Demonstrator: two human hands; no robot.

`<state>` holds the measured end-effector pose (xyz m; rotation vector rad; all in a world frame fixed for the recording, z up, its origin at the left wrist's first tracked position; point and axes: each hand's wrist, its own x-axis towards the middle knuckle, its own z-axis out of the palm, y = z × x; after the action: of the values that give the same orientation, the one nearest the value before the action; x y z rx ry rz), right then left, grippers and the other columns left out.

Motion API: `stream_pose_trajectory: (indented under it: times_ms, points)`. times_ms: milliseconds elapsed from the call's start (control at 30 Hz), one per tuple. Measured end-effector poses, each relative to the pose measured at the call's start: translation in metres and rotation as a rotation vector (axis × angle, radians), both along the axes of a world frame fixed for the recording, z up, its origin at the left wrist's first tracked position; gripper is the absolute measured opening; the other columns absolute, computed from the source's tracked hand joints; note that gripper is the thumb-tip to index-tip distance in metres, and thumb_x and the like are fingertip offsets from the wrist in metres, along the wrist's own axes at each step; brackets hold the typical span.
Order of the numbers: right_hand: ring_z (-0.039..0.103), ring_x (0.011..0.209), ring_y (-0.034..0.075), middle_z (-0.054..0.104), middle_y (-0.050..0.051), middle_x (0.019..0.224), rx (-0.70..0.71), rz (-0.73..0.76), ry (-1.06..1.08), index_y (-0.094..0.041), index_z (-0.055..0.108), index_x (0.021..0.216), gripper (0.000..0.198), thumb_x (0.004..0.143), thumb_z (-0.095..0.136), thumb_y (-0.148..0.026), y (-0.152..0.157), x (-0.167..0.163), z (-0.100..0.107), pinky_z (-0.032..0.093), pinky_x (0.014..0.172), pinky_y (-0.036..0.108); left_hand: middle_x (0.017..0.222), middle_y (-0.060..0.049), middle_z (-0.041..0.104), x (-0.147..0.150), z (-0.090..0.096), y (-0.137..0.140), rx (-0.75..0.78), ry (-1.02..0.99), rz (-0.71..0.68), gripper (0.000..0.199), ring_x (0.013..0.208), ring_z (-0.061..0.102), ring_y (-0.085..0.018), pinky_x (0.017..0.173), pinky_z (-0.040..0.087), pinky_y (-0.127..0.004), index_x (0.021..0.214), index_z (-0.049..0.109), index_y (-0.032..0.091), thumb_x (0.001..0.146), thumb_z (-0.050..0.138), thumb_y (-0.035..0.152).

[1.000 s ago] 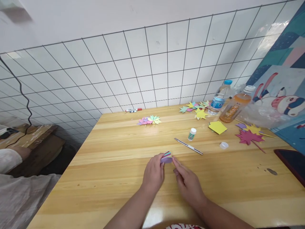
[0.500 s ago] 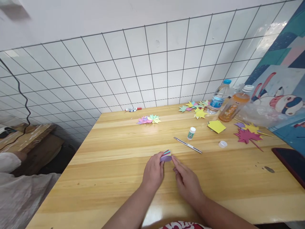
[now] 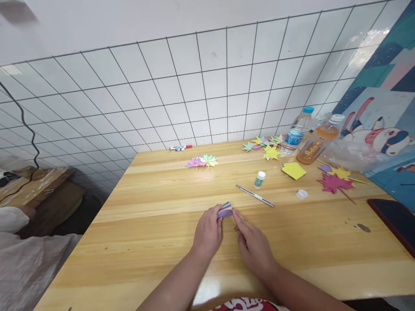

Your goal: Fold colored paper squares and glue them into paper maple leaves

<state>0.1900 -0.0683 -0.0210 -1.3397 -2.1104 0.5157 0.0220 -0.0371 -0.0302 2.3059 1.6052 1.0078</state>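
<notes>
Between the fingers of my left hand (image 3: 207,231) is a small wad of layered coloured paper (image 3: 225,212), pale purple in front with red, teal and yellow edges above. My right hand (image 3: 254,246) meets its right end with the fingertips; those fingers are closed, and their grip underneath is partly hidden. Beyond my hands a slim craft knife (image 3: 255,195) lies slantwise on the wooden table (image 3: 155,242). A glue stick (image 3: 259,179) stands upright behind the knife, and its clear cap (image 3: 301,194) rests off to the right.
Paper leaves lie in groups: pink and green (image 3: 202,161), mixed pastel (image 3: 264,146), crimson (image 3: 335,183). A yellow paper piece (image 3: 293,170) lies before a water bottle (image 3: 296,131) and an orange drink bottle (image 3: 319,140). Markers (image 3: 180,147) sit by the wall; a dark tablet-like object (image 3: 392,222) at right.
The view has shifted very slightly. Both hands keep nearly the same pose on the layered paper, whose coloured edges look a little more fanned out.
</notes>
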Motion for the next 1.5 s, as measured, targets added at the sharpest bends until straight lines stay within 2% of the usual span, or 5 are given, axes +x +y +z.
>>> stream_pose_trajectory:
  times_ms: [767,967,1167,1500]
  points:
    - [0.032,0.131,0.020,0.032,0.008,0.145,0.033,0.011,-0.081,-0.016,0.017,0.144,0.071,0.076,0.033,-0.002,-0.0024,-0.0016,0.0020,0.039,0.102,0.041,0.116,-0.009,0.058,0.0012,-0.0021,-0.0001,-0.010,-0.014,-0.004,0.035,0.105,0.055,-0.021,0.090,0.047,-0.039,0.123,0.040,0.020,0.088,0.040,0.016]
    - [0.046,0.121,0.020,0.040,0.008,0.140,-0.010,-0.035,-0.033,-0.015,0.032,0.136,0.058,0.079,0.036,-0.007,-0.0031,-0.0039,0.0056,0.044,0.097,0.039,0.115,-0.009,0.059,0.0009,-0.0021,-0.0001,-0.019,-0.012,-0.008,0.035,0.103,0.056,-0.020,0.089,0.047,-0.038,0.123,0.041,0.019,0.088,0.041,0.015]
    - [0.054,0.110,0.021,0.042,0.009,0.138,0.010,-0.042,-0.038,-0.015,0.038,0.130,0.053,0.077,0.039,-0.007,-0.0028,-0.0045,0.0048,0.047,0.091,0.038,0.115,-0.009,0.059,0.0005,-0.0026,0.0007,-0.015,-0.025,-0.029,0.036,0.103,0.056,-0.021,0.088,0.047,-0.039,0.123,0.040,0.019,0.088,0.042,0.015]
    - [0.052,0.115,0.021,0.047,0.009,0.135,0.011,-0.011,-0.044,-0.017,0.043,0.128,0.051,0.079,0.036,-0.005,-0.0063,-0.0032,0.0082,0.045,0.094,0.038,0.113,-0.009,0.060,0.0008,0.0007,0.0013,-0.022,-0.031,-0.024,0.035,0.102,0.057,-0.021,0.087,0.048,-0.039,0.121,0.042,0.019,0.086,0.043,0.014]
